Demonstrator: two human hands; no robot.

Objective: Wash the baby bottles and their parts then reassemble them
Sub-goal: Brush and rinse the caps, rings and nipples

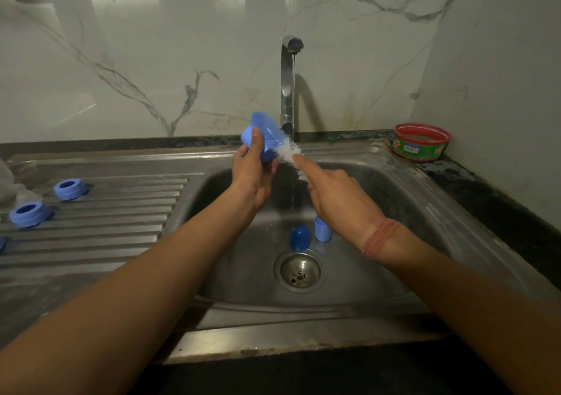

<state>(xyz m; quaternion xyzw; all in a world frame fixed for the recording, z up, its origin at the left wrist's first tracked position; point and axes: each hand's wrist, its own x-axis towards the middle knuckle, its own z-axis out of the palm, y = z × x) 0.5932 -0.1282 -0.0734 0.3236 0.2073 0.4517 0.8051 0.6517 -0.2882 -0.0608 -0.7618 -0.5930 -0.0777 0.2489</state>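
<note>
My left hand grips a blue baby bottle, tilted with its mouth toward the right, over the sink basin. My right hand holds a white bottle brush whose bristles sit at the bottle's mouth; my index finger lies along the brush. A thin stream of water falls from the tap just behind the brush. In the basin near the drain lie a dark blue cap and a light blue bottle part. Two blue screw rings rest on the drainboard.
The ribbed steel drainboard stretches left of the basin, with another blue piece cut off at its left edge. A red-rimmed round tub stands on the dark counter at the back right. A marble wall rises behind the sink.
</note>
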